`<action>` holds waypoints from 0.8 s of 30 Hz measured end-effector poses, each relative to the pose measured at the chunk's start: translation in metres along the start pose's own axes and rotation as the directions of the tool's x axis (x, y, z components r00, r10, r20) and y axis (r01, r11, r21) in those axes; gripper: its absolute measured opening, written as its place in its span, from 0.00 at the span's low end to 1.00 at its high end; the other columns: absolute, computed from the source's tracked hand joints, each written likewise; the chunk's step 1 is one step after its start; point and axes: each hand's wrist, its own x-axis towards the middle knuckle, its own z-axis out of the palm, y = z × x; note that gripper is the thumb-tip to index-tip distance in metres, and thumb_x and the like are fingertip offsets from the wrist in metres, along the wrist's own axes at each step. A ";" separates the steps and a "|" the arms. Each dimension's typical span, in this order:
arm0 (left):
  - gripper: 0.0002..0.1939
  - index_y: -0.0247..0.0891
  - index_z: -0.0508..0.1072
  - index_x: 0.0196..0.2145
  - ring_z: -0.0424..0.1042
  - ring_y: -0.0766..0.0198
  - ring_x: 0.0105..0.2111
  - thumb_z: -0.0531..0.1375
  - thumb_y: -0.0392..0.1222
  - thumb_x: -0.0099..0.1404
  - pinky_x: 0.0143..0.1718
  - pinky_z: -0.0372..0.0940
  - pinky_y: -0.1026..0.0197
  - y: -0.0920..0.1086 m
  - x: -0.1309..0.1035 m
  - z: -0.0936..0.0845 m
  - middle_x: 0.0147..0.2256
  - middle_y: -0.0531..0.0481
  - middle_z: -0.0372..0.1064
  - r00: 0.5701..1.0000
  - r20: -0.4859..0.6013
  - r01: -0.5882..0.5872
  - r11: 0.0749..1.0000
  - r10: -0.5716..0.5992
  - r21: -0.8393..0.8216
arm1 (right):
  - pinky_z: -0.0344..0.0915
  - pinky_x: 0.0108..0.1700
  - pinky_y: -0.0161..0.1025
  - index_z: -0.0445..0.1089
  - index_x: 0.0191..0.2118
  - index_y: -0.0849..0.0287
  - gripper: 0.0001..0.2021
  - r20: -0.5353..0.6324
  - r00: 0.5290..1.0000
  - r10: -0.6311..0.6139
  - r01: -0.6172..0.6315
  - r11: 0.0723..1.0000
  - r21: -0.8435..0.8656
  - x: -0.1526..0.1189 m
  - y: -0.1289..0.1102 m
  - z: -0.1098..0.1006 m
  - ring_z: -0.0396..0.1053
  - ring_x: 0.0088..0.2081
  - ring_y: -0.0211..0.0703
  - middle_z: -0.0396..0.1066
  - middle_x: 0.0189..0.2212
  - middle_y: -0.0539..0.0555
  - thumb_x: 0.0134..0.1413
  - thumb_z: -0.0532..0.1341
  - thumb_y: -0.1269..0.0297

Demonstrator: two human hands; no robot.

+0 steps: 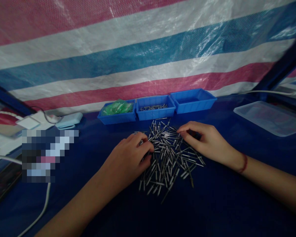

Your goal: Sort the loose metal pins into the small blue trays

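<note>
A dark-blue tabletop (108, 204) — on it, heaped metal rivets (165, 154), three blue bins (155, 113) — and a translucent lid (271, 118).

Hands at a Heap of Rivets

The left hand (135, 151) curls over the near-left side of a pile of metal rivets (166, 154) on a dark blue table (108, 204). The right hand (202, 138), a red cord (244, 163) round its wrist, has thumb and forefinger close together at the pile's right edge. Behind stand three blue bins in a row: the left bin (117, 119) holds green bags (118, 107), the middle bin (156, 114) some rivets. A clear lid (271, 118) lies right of the right bin (194, 107); striped sheeting (138, 62) hangs behind.
</note>
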 end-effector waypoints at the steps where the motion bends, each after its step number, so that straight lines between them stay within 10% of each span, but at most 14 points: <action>1: 0.07 0.38 0.71 0.36 0.64 0.58 0.40 0.55 0.33 0.59 0.42 0.63 0.52 0.001 0.000 0.000 0.42 0.46 0.62 1.000 -0.002 -0.002 1.000 0.002 0.002 | 0.67 0.36 0.40 0.70 0.35 0.56 0.07 0.001 1.000 -0.003 0.003 1.000 0.000 0.000 0.000 0.000 0.70 0.35 0.40 0.73 0.33 0.52 0.55 0.55 0.67; 24: 0.11 0.32 0.71 0.32 0.64 0.56 0.37 0.49 0.34 0.65 0.39 0.65 0.50 0.007 0.003 0.008 0.39 0.42 0.65 1.000 0.006 0.005 0.988 -0.006 0.153 | 0.67 0.36 0.40 0.70 0.33 0.57 0.07 -0.011 0.999 -0.030 0.030 1.000 -0.008 0.000 -0.002 0.001 0.71 0.34 0.41 0.74 0.32 0.52 0.54 0.55 0.68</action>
